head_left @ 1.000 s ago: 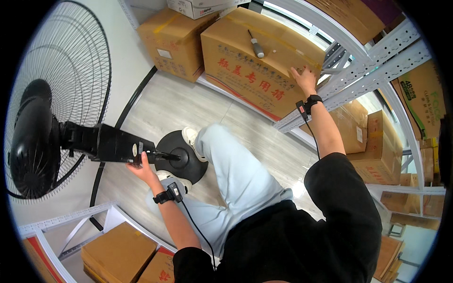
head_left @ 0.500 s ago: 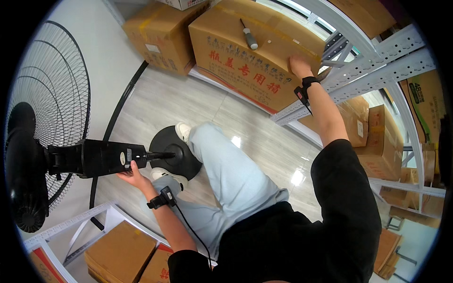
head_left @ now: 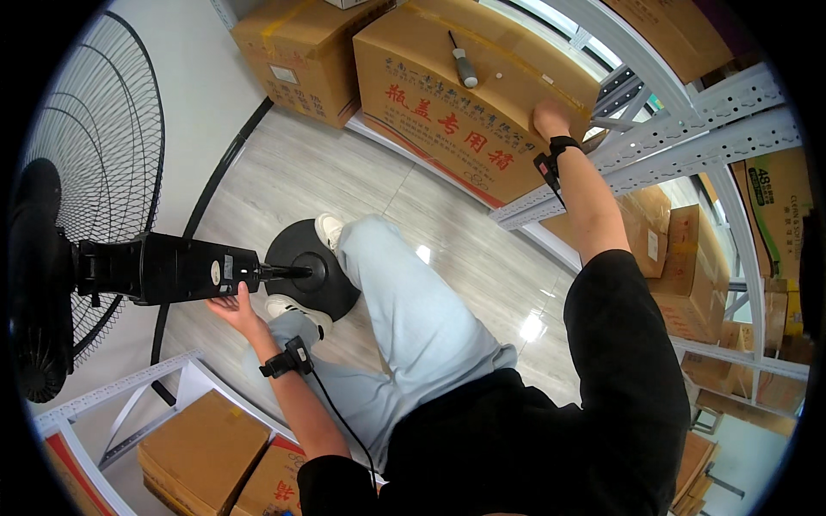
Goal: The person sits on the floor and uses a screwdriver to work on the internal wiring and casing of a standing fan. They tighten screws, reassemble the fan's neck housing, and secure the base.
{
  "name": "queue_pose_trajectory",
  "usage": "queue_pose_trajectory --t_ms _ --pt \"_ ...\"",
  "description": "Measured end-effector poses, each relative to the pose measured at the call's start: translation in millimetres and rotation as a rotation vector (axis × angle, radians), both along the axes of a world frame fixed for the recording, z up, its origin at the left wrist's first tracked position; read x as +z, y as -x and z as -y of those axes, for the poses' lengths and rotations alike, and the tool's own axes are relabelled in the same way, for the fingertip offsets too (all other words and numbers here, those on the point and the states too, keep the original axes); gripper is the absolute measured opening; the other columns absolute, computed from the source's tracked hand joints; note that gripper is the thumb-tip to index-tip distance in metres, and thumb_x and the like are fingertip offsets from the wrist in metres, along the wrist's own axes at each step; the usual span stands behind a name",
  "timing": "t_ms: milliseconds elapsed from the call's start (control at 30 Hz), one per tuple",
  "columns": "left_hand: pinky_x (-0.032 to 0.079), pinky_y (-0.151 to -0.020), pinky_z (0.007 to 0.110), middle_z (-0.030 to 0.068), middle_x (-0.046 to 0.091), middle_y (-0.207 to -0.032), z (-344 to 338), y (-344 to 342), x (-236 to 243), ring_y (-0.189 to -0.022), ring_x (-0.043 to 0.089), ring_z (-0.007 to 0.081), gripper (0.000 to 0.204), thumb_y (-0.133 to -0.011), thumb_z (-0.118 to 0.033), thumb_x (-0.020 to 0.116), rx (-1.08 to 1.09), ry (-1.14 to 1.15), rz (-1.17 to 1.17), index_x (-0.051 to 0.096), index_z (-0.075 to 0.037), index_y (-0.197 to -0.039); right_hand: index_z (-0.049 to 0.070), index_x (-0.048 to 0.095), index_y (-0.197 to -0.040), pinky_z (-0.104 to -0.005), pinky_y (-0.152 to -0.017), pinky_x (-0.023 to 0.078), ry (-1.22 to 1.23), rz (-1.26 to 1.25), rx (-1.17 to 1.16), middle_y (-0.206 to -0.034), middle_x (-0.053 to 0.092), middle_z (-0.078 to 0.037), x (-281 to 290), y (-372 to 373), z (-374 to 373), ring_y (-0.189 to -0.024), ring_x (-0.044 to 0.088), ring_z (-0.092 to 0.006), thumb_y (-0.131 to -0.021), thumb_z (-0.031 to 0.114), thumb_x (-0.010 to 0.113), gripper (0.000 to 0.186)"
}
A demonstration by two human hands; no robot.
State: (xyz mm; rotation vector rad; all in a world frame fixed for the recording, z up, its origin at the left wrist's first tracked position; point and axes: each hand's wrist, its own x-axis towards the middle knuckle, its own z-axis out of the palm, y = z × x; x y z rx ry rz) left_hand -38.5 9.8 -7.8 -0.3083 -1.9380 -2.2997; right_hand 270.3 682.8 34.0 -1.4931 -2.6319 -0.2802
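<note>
A black pedestal fan stands at the left, its round base on the floor beside my shoes. My left hand holds the lower edge of its control housing, thumb on the front and fingers partly behind it. At the far right of a large cardboard box, my right hand rests on the top with its fingers curled in. Whatever those fingers hold, if anything, is hidden. A screwdriver with a grey handle lies on the same box, and a small pale piece lies near it.
White metal shelving with several cartons runs along the right. Another shelf with boxes is at the lower left, near my left forearm. A second carton adjoins the large box. A black strip follows the wall's foot.
The whole view has shifted slightly. My left hand stays at the fan's housing and my right hand stays on the box top, with little visible movement.
</note>
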Motion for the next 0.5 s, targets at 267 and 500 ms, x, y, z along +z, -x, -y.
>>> queue_pose_trajectory --t_ms 267,500 --pt "0.027 -0.116 0.039 0.0190 0.031 -0.152 -2.0 -2.6 -3.0 -0.137 0.036 0.0260 0.086 -0.085 0.002 0.071 0.016 0.017 0.012 0.017 -0.002 -0.152 0.001 0.072 -0.101 -0.0497 -0.085 0.054 -0.069 0.049 -0.002 -0.112 0.067 -0.024 1.9 4.0 5.4 -0.103 0.065 -0.0408 -0.090 0.014 0.051 0.027" --pt "0.026 -0.117 0.040 0.0190 0.034 -0.150 -0.7 -25.1 9.5 -0.136 0.037 0.0285 0.092 -0.082 -0.004 0.074 0.115 0.150 0.011 0.016 -0.003 -0.153 0.002 0.068 -0.110 -0.0497 -0.082 0.053 0.014 -0.082 0.076 -0.100 0.069 -0.024 -24.8 -10.2 -33.7 -0.094 0.068 -0.0399 -0.090 0.015 0.050 0.030"
